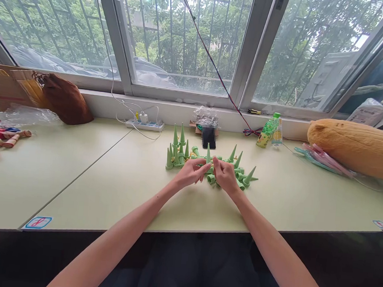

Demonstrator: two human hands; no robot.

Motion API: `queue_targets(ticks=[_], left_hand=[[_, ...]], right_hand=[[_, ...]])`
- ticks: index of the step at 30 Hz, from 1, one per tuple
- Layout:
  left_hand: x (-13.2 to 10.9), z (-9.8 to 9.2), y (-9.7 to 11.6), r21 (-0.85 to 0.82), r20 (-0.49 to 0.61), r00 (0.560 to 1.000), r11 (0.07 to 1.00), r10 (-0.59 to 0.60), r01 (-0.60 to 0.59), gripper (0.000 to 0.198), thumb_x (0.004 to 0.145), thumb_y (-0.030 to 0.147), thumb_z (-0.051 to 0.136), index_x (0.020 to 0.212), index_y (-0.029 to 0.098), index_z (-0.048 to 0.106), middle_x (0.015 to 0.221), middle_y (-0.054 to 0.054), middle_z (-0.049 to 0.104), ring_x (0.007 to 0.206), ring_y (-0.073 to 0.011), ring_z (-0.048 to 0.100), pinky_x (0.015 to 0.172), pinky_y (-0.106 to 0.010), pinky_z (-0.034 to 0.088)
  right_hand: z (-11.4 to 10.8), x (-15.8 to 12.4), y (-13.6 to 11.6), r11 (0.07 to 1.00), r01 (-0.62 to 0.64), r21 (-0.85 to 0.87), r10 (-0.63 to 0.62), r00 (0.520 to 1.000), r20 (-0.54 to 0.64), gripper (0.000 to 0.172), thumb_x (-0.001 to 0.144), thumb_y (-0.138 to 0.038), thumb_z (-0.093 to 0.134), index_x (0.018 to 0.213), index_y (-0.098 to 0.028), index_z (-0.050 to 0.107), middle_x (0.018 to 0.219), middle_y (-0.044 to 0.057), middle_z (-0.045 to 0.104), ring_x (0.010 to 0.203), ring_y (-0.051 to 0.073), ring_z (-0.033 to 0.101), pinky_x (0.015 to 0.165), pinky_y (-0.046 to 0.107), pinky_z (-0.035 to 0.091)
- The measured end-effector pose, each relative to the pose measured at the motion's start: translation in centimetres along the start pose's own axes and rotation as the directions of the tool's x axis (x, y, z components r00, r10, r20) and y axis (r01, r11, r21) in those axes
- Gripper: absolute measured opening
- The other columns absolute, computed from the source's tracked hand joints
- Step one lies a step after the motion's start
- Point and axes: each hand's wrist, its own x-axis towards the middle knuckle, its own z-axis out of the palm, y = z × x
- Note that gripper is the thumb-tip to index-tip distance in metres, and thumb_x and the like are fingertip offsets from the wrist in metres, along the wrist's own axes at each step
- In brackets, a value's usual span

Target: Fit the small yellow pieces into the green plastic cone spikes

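Observation:
My left hand [194, 172] is closed round the base of a green plastic watering spike [208, 153], which points upward. Close against it, my right hand [225, 175] has thumb and finger pinched together; what sits between them is hidden, perhaps a small part at the spike's side. On the left stand several more green spikes [182, 136] with their tips up, small yellow pieces among them. Under and beyond my right hand lie more green spikes [249, 177] and ribbed caps, some on their sides.
A phone [209, 137] lies behind the spikes, with a power strip [145, 124] to its left. Bottles [269, 131] and a tan plush cushion [355, 146] are on the right. Wooden toys [2, 140] and a brown bag [66, 99] occupy the far left of the table [113, 199].

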Motion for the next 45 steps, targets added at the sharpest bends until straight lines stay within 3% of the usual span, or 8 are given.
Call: queue_targets(ticks=[7, 14, 21, 24, 28, 31, 34, 45], left_hand=[[0.3, 0.2, -0.7, 0.079, -0.039, 0.99, 0.988, 0.138, -0.134, 0.037, 0.087, 0.05, 0.055, 0.075, 0.015, 0.053, 0.08, -0.001, 0.049, 0.05, -0.005, 0.049, 0.044, -0.02, 0.041], [0.5, 0.1, -1.9, 0.408, -0.058, 0.942, 0.869, 0.331, -0.281, 0.024, 0.092, 0.04, 0.052, 0.095, 0.019, 0.063, 0.093, -0.004, 0.053, 0.058, -0.0054, 0.047, 0.056, -0.02, 0.042], [0.4, 0.5, -1.3, 0.564, -0.126, 0.93, 0.796, 0.344, -0.218, 0.03, 0.095, 0.043, 0.046, 0.11, 0.021, 0.06, 0.106, -0.007, 0.057, 0.051, -0.0043, 0.044, 0.059, -0.024, 0.04], [0.5, 0.6, -0.9, 0.532, -0.24, 0.919, 0.835, 0.311, -0.144, 0.035, 0.096, 0.046, 0.041, 0.107, 0.019, 0.06, 0.099, -0.006, 0.059, 0.052, -0.0063, 0.045, 0.057, -0.023, 0.04], [0.7, 0.4, -0.7, 0.398, -0.313, 0.925, 0.914, 0.213, -0.076, 0.056, 0.095, 0.055, 0.034, 0.067, 0.015, 0.061, 0.066, -0.004, 0.06, 0.052, -0.0101, 0.049, 0.054, -0.023, 0.039], [0.8, 0.4, -0.7, 0.154, -0.207, 0.978, 0.988, 0.007, 0.025, 0.068, 0.092, 0.063, 0.032, 0.054, 0.014, 0.059, 0.045, -0.002, 0.052, 0.039, -0.0096, 0.046, 0.046, -0.023, 0.037], [0.7, 0.5, -0.7, -0.051, -0.091, 0.991, 0.994, -0.102, 0.097, 0.069, 0.09, 0.067, 0.035, 0.053, 0.014, 0.057, 0.041, -0.002, 0.051, 0.033, -0.0085, 0.042, 0.039, -0.023, 0.033], [0.4, 0.2, 0.0, -0.188, 0.001, 0.991, 0.973, -0.133, 0.131, 0.054, 0.087, 0.062, 0.048, 0.066, 0.013, 0.058, 0.048, -0.001, 0.054, 0.039, -0.0074, 0.047, 0.041, -0.02, 0.036]], right_hand=[[-0.2, 0.0, -1.0, 0.996, -0.068, 0.058, 0.068, 0.998, -0.011, 0.063, 0.092, -0.062, 0.039, 0.044, -0.021, 0.035, 0.038, -0.003, 0.035, 0.042, 0.01, 0.037, 0.048, 0.026, 0.035], [-0.4, 0.0, -1.4, 0.991, -0.115, 0.076, 0.116, 0.993, -0.015, 0.066, 0.092, -0.061, 0.039, 0.04, -0.021, 0.033, 0.035, -0.002, 0.034, 0.037, 0.01, 0.032, 0.042, 0.027, 0.031], [-0.1, 0.3, -1.1, 0.98, -0.139, 0.142, 0.149, 0.987, -0.059, 0.064, 0.091, -0.065, 0.039, 0.043, -0.022, 0.036, 0.037, -0.002, 0.039, 0.037, 0.01, 0.036, 0.042, 0.027, 0.031], [-0.1, 0.4, -0.7, 0.977, -0.131, 0.17, 0.148, 0.984, -0.095, 0.063, 0.091, -0.066, 0.036, 0.046, -0.022, 0.036, 0.039, -0.001, 0.041, 0.038, 0.011, 0.038, 0.043, 0.027, 0.032], [-0.2, 0.5, -0.4, 0.988, -0.094, 0.122, 0.107, 0.989, -0.103, 0.06, 0.091, -0.067, 0.034, 0.051, -0.022, 0.037, 0.041, -0.002, 0.041, 0.04, 0.011, 0.039, 0.045, 0.026, 0.032], [-0.1, 0.3, -0.5, 0.998, -0.049, 0.051, 0.051, 0.997, -0.05, 0.057, 0.093, -0.064, 0.033, 0.056, -0.021, 0.039, 0.044, -0.003, 0.042, 0.044, 0.011, 0.04, 0.049, 0.025, 0.033], [0.0, 0.2, -0.5, 1.0, -0.001, 0.003, 0.001, 1.0, 0.001, 0.054, 0.096, -0.06, 0.033, 0.058, -0.021, 0.041, 0.048, -0.003, 0.045, 0.048, 0.011, 0.041, 0.053, 0.024, 0.034], [0.2, 0.2, 0.1, 1.0, 0.02, -0.006, -0.02, 1.0, 0.008, 0.049, 0.096, -0.057, 0.034, 0.062, -0.021, 0.037, 0.053, -0.004, 0.043, 0.051, 0.01, 0.04, 0.055, 0.023, 0.035]])
